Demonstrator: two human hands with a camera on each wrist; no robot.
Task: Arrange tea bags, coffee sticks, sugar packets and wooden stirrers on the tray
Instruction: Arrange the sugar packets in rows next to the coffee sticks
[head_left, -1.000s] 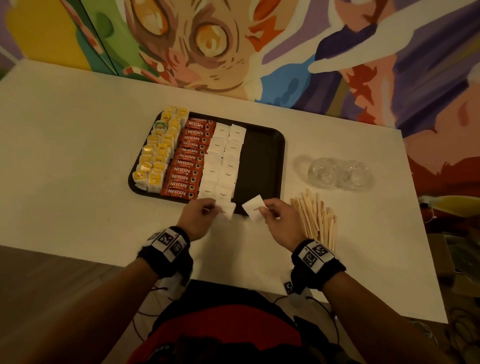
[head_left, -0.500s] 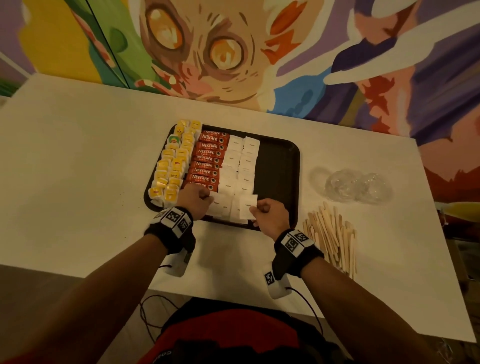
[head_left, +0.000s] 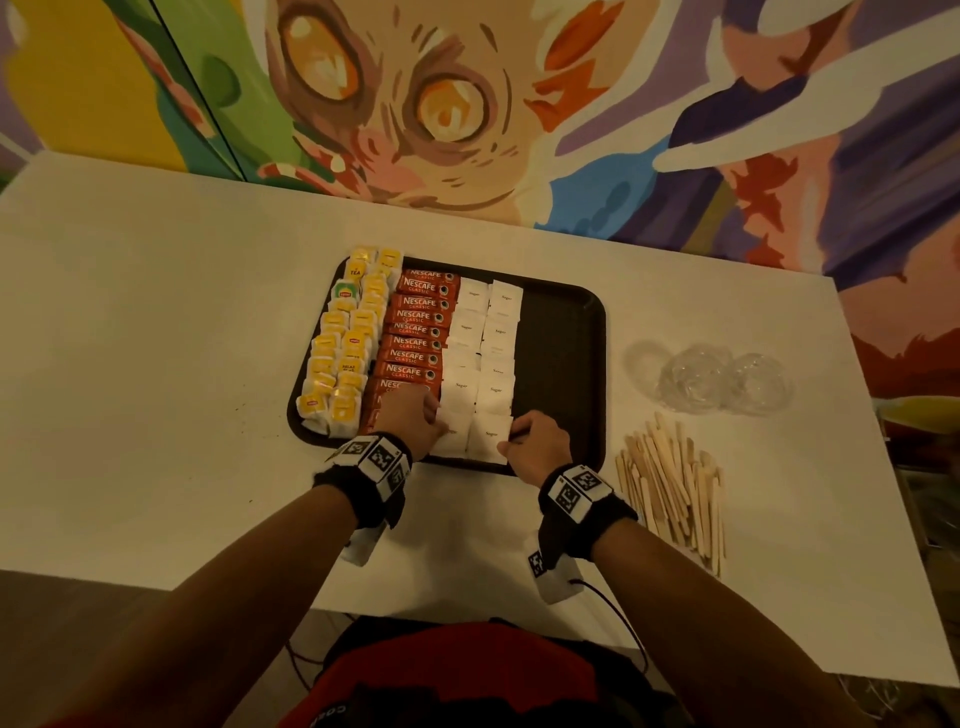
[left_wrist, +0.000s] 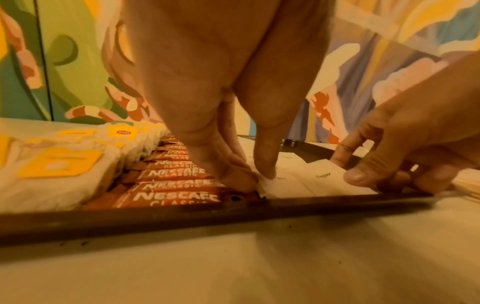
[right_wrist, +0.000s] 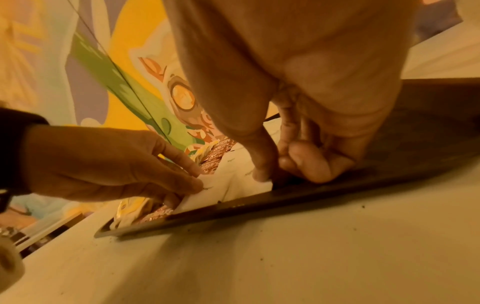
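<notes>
While both hands (head_left: 537, 439) apparently pinch sugar packets (head_left: 488, 436), stirrers (head_left: 670, 488) lie aside.

**Painted wall behind a white worktop**

A bright mural (head_left: 467, 104) fills the upper half of the frame: a big-eyed creature's face at centre, yellow and green bands at upper left, purple, white and red shapes at right. Below it, a white worktop (head_left: 156, 364) spans the middle, flecked with dark crumbs. Dim brown floor (head_left: 78, 623) shows at lower left. The light is warm and yellowish.
</notes>
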